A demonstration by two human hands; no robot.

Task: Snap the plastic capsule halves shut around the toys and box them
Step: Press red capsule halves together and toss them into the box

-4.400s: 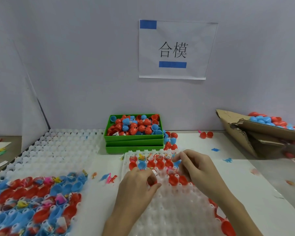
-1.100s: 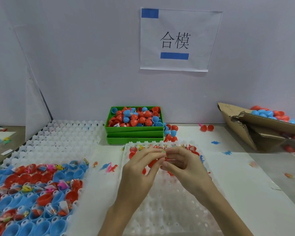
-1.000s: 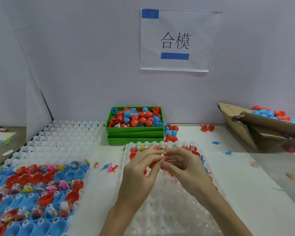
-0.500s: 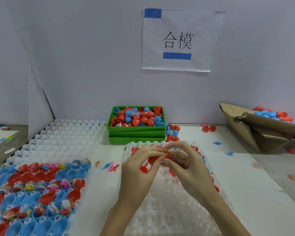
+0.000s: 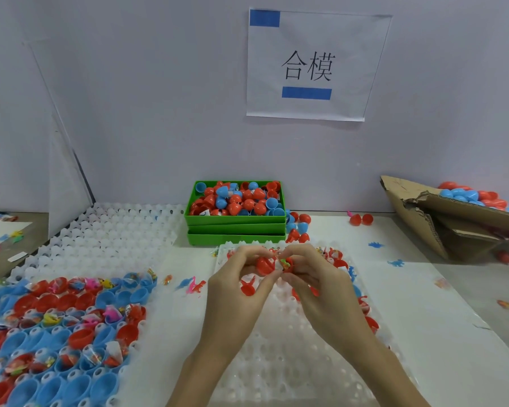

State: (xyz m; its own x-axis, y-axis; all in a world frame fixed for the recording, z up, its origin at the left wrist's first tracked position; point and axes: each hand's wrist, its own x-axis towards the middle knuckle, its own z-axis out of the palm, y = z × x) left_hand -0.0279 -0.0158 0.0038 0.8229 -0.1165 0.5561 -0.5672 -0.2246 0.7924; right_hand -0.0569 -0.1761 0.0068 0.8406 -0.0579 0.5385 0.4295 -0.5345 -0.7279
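Left hand (image 5: 235, 286) pinches a red capsule half (image 5: 264, 265) between curled fingers and thumb; right hand (image 5: 321, 284) pinches the other red half (image 5: 288, 264), a green toy (image 5: 283, 262) showing in it; halves touching, not fully closed, held over the white tray (image 5: 276, 362). Green bins (image 5: 235, 227) of loose halves sit behind; filled tray (image 5: 56, 327) left; cardboard box (image 5: 441, 218) with capsules right; paper sign (image 5: 312, 66) on grey wall.

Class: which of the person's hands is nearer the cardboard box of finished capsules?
Right. The right hand lies closer to the cardboard box; the left hand sits farther away.
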